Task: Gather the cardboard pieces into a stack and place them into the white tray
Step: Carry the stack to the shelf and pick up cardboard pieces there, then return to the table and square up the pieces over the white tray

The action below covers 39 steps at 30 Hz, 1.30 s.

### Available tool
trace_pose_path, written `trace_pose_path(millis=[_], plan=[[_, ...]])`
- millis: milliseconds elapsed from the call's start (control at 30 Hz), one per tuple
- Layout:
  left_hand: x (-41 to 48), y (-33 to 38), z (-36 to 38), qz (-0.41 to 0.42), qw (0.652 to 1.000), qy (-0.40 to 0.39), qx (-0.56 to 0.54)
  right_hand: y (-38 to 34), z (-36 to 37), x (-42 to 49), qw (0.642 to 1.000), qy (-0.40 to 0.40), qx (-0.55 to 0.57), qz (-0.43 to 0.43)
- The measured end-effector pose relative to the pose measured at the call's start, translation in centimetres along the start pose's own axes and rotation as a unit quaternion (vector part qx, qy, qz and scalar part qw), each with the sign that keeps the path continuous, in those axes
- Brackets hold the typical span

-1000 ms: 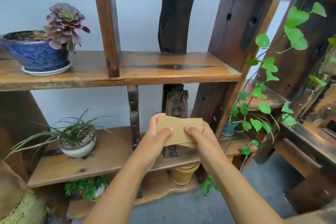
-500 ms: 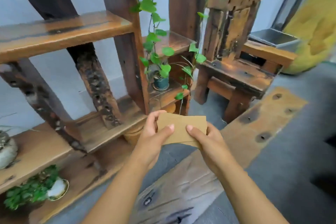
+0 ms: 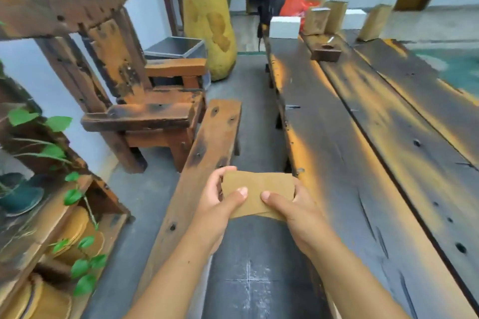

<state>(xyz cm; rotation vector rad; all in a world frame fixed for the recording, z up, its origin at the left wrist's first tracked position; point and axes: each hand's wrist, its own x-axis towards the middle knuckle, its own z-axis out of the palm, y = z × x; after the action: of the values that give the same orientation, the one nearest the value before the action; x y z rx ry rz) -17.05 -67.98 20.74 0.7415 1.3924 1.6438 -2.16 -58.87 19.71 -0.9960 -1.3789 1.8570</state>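
The left hand (image 3: pixel 216 201) and the right hand (image 3: pixel 294 204) both grip a flat brown cardboard stack (image 3: pixel 256 193), thumbs on top. It is held above the grey floor (image 3: pixel 248 267), between a long wooden bench (image 3: pixel 207 153) on the left and a dark wooden table (image 3: pixel 363 163) on the right.

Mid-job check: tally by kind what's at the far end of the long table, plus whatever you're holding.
White boxes: 2
Tan upright blocks: 3 clear; a possible fourth is partly hidden
Dark wooden block: 1
Red bag: 1
Cardboard stack, held: 1
Total: 8
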Motion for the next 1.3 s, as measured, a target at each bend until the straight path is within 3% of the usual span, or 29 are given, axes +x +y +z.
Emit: trace_pose_path(millis=[200,333,633,767,933,1100,1200,1300], plan=[[5.7,-1.9,8.9,-0.06,0.985,-0.163,0.006,-0.5,-8.1,-1.0,0.982,0.175,0.059,-0.039],[9.2,-2.7,14.6,-0.105,0.953,-0.285,0.02,-1.7,-11.7,-1.8,0.95,0.298,0.074,-0.059],[10.8,-4.8,24.6,-0.141,0.824,-0.537,0.113,-0.8,-16.4,-7.5,0.851,0.51,0.114,-0.05],[8.8,-5.9,28.4,-0.129,0.74,-0.637,0.173,0.5,-17.3,-11.7,0.803,0.584,0.113,-0.043],[5.2,-6.5,33.9,-0.068,0.599,-0.751,0.27,1.0,-19.0,-18.2,0.802,0.591,0.079,-0.02],[0.6,-6.4,39.7,0.022,0.409,-0.823,0.394,-0.1,-22.2,-24.5,0.847,0.531,0.0,0.023],[-2.9,-6.7,41.8,-0.016,0.384,-0.848,0.366,-0.9,-24.5,-26.6,0.875,0.478,-0.055,0.058],[-5.0,-7.5,43.0,-0.061,0.42,-0.843,0.33,-0.7,-26.8,-28.5,0.873,0.479,-0.048,0.074]])
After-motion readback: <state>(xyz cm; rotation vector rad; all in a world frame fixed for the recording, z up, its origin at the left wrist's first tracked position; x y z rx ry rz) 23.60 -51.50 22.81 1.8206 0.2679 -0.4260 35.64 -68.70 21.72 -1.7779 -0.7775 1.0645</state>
